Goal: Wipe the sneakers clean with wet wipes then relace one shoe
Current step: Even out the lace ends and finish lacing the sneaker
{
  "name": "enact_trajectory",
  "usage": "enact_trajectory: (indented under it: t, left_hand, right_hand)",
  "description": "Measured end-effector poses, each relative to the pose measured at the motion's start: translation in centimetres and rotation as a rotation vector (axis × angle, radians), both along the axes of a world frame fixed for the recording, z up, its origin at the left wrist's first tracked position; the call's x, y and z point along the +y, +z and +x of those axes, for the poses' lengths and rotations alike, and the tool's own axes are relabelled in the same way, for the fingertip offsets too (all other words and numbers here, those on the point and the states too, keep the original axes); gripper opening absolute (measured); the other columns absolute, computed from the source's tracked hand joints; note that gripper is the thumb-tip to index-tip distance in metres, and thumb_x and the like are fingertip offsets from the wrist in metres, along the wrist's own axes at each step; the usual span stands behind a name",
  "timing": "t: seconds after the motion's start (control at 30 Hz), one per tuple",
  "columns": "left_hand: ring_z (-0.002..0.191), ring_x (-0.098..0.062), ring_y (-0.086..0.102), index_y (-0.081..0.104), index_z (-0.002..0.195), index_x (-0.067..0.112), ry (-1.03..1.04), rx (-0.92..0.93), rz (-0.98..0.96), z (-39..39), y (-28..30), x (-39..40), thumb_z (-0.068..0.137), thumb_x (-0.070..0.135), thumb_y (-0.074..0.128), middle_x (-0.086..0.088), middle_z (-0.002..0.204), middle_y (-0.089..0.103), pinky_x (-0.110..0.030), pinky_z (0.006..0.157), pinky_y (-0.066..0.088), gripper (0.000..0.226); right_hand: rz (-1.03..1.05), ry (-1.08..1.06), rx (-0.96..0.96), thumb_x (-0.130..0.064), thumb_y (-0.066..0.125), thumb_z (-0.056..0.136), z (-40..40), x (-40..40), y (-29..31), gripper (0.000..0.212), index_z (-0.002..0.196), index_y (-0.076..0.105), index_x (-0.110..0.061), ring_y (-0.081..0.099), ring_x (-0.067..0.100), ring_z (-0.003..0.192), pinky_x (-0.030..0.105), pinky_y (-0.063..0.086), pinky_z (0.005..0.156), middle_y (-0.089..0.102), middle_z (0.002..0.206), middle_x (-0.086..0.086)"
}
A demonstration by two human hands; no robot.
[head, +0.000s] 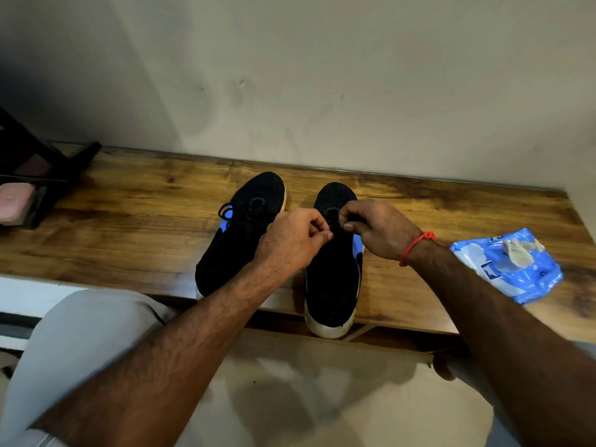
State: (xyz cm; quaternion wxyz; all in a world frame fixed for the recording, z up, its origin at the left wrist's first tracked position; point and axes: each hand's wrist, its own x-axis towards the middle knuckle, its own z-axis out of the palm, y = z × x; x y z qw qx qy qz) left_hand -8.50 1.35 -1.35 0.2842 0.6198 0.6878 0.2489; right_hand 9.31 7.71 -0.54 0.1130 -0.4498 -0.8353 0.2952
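Both hands — left hand (pixel 295 240), right hand (pixel 375 229) — pinch the lace (pixel 333 222) of the right sneaker (pixel 335 279) at the desk's (pixel 129 221) near edge, seemingly relacing it.

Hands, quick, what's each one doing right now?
Left hand: closed, pinching the lace of the right-side sneaker.
Right hand: closed, pinching the same lace.
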Motion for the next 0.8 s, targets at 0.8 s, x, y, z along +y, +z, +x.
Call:
enact_trajectory:
  t: [0.8]
  left_hand:
    - [0.076, -0.002, 0.065, 0.068, 0.088, 0.032, 0.012, -0.039, -0.007, 0.15, 0.07, -0.23, 0.093, 0.033, 0.072, 0.012, 0.079, 0.067, -0.030, 0.073, 0.061, 0.006]
  right_hand:
    - [-0.017, -0.068, 0.065, -0.015, 0.064, 0.094, -0.64, -0.82, 0.26, 0.008, 0.097, 0.071, -0.018, 0.060, 0.013, 0.099, 0.029, 0.049, 0.087, 0.067, 0.101, -0.003]
